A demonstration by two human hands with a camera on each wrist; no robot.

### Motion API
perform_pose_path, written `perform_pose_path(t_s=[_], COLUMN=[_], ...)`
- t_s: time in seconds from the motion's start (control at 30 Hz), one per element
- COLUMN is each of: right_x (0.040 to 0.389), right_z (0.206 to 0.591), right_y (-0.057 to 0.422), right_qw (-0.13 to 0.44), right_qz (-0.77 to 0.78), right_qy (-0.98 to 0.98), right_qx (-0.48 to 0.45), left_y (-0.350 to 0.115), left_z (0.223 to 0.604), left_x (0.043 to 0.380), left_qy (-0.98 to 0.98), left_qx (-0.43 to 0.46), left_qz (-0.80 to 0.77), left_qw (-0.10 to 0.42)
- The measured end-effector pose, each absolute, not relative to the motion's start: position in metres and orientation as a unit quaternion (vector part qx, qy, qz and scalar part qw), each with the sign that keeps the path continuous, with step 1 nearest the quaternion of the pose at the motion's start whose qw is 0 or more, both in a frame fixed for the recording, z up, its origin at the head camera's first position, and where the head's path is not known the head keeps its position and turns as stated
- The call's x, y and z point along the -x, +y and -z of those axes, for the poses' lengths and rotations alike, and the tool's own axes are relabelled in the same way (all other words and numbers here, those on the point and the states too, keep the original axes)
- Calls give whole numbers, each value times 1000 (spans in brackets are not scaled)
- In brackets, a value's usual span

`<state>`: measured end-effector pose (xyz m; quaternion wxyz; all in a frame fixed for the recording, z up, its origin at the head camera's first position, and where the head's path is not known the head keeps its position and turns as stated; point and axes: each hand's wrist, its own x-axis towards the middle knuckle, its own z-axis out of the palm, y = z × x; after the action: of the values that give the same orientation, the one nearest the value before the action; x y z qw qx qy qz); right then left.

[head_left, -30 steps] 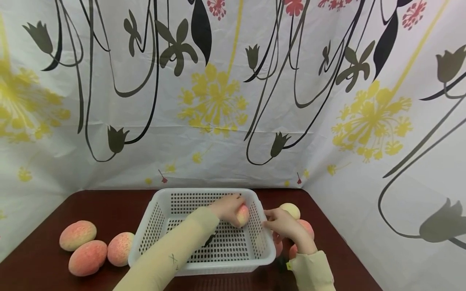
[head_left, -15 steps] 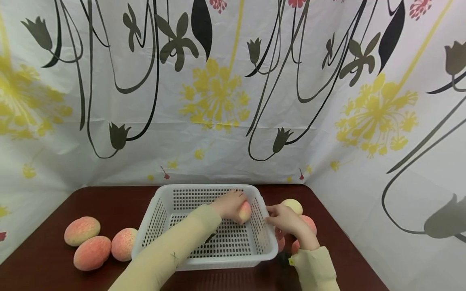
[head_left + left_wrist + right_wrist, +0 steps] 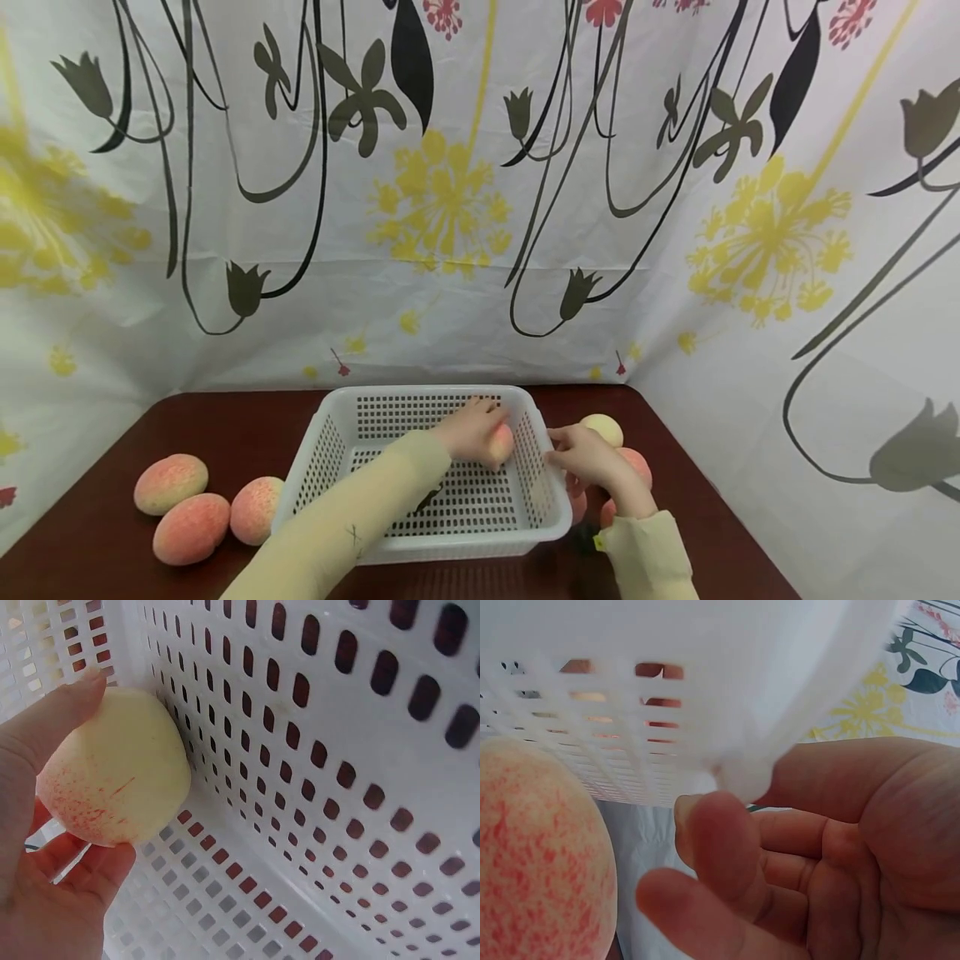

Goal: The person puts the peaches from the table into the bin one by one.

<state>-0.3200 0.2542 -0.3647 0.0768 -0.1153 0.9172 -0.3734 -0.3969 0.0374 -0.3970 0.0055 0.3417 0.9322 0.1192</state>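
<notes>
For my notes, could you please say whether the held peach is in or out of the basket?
In: the left wrist view shows the left hand holding the peach inside the basket, beside its wall.

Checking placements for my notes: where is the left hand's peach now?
In the head view, the peach is inside the basket, gripped by the left hand, near the basket's far right corner.
</notes>
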Motion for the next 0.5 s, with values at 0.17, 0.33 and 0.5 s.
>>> perform_pose_path(t_s=[0.17,0.33,0.5], right_x=[317,316,316], right_z=[367,366,365], right_y=[254,254,255], right_qw=[78,75,70], right_qz=[376,378,375], right_qy=[915,913,915], right_qx=[122,132,131], left_y=[32,29,32], left_z=[397,397,399], left_x=[393,395,400], left_qy=[924,920,915], left_qx=[-359,-373,-386], left_qz=[-133,-123,-117], left_qw=[9,-3,-17])
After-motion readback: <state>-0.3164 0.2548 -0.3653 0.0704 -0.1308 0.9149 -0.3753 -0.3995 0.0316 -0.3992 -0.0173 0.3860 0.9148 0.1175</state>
